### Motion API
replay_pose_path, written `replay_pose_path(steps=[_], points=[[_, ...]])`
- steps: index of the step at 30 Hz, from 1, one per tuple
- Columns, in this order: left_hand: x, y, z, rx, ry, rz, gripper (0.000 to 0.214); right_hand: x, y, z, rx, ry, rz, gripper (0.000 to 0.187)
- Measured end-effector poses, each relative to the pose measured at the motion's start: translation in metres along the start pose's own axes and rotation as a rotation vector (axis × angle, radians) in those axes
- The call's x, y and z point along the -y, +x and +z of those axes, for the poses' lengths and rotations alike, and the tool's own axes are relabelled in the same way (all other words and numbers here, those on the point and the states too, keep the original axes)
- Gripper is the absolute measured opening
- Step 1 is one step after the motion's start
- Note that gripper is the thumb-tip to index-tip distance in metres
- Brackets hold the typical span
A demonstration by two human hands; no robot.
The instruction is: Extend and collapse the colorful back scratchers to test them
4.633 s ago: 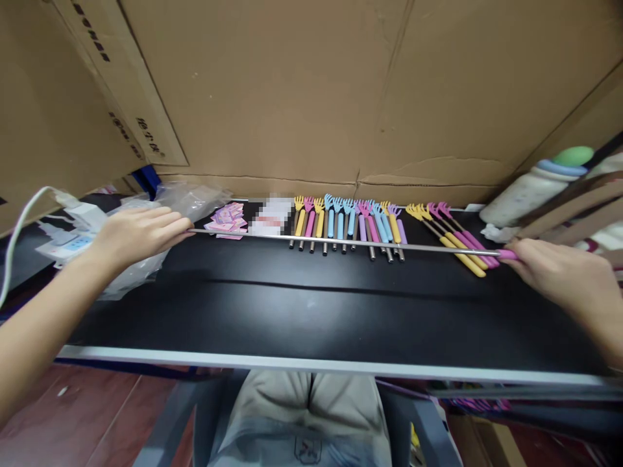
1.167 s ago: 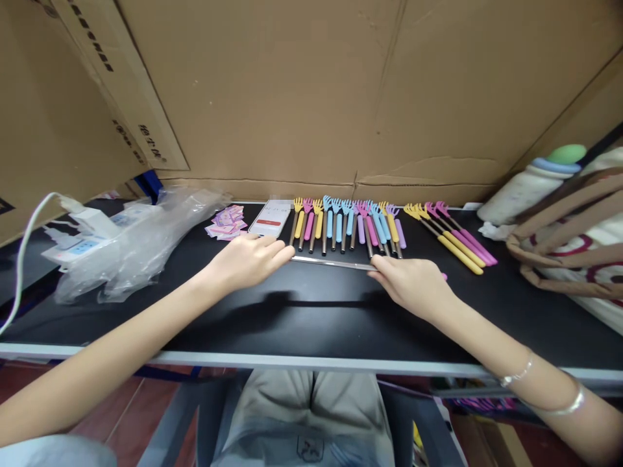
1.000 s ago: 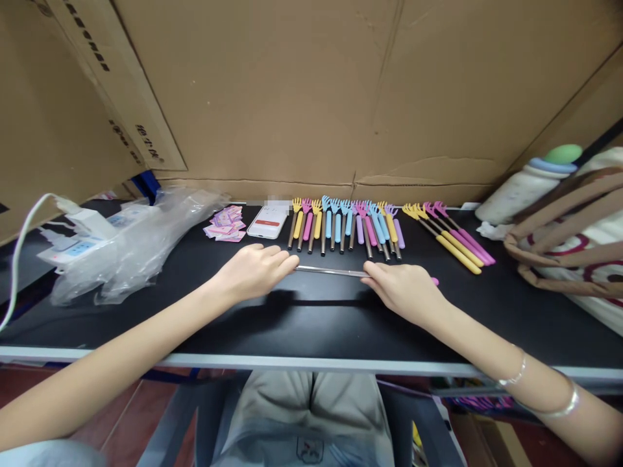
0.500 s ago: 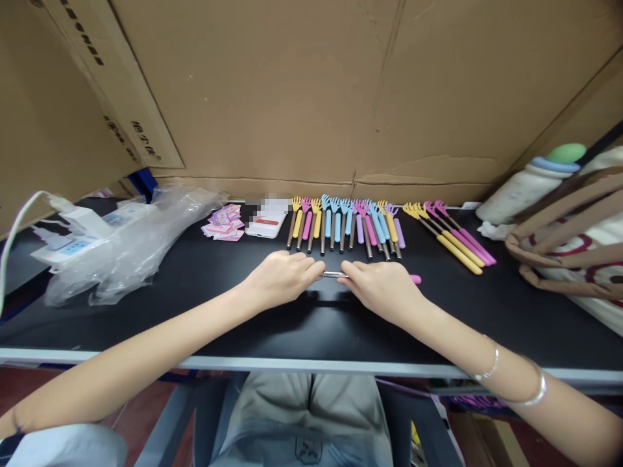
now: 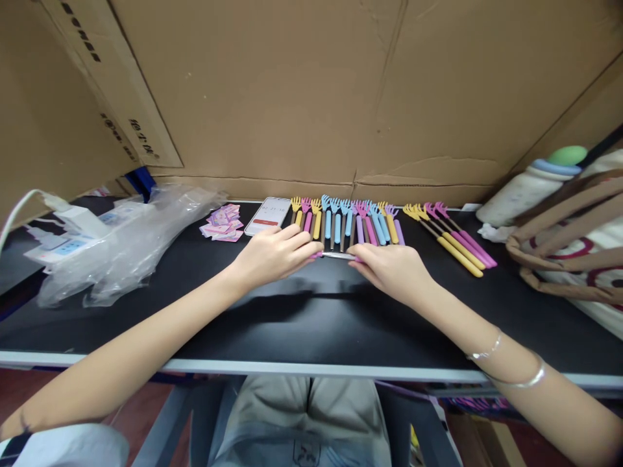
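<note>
Between my two hands a back scratcher with a metal rod (image 5: 339,255) lies level, just above the table. My left hand (image 5: 277,253) is closed round its left end, where a bit of pink shows between the fingers. Closed round the right end is my right hand (image 5: 392,269), with a little pink at the fingertips; the rest of the handle is hidden in it. Just beyond my hands lies a row of back scratchers (image 5: 337,227) in yellow, pink, blue and purple, side by side. Several longer ones with yellow and pink handles (image 5: 460,250) lie to the right.
A phone (image 5: 267,215) and a pile of small pink cards (image 5: 222,224) lie left of the row. Clear plastic bags (image 5: 126,250) partly cover a power strip (image 5: 73,248) at far left. A bottle (image 5: 525,191) and a bag (image 5: 574,240) stand at right. Cardboard (image 5: 292,97) walls the back.
Both hands have moved slightly up and apart, so more of the metal rod shows. Pink now shows at the left hand's fingertips, and the handle end past my right hand is hidden.
</note>
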State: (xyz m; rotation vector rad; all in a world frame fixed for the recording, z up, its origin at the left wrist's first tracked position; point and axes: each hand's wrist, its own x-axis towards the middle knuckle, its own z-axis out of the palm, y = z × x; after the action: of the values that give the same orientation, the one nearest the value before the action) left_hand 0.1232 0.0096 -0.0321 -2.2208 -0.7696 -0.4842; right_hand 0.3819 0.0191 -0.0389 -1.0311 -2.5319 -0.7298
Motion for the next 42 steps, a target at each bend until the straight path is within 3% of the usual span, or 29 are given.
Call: replay_pose_path(steps=[8, 22, 29, 33, 38, 42], points=[[0.008, -0.01, 0.007, 0.047, -0.122, -0.224, 0.032, -0.008, -0.005, 0.004, 0.051, 0.224, 0.081, 0.03], [0.001, -0.015, 0.01, 0.147, -0.29, -0.276, 0.029, -0.009, -0.006, 0.004, 0.151, 0.382, 0.021, 0.026], [0.004, -0.015, 0.011, 0.232, -0.327, -0.388, 0.038, -0.033, -0.006, -0.008, 0.163, 0.565, 0.031, 0.023], [0.006, -0.018, 0.014, 0.25, -0.432, -0.398, 0.025, -0.056, -0.008, -0.022, -0.009, 0.635, 0.191, 0.021], [-0.001, -0.021, 0.023, 0.271, -0.464, -0.349, 0.021, -0.083, -0.01, -0.031, -0.283, 0.852, 0.565, 0.026], [-0.007, -0.022, 0.029, 0.268, -0.458, -0.273, 0.019, -0.112, -0.012, -0.033, -0.355, 0.836, 0.787, 0.019]])
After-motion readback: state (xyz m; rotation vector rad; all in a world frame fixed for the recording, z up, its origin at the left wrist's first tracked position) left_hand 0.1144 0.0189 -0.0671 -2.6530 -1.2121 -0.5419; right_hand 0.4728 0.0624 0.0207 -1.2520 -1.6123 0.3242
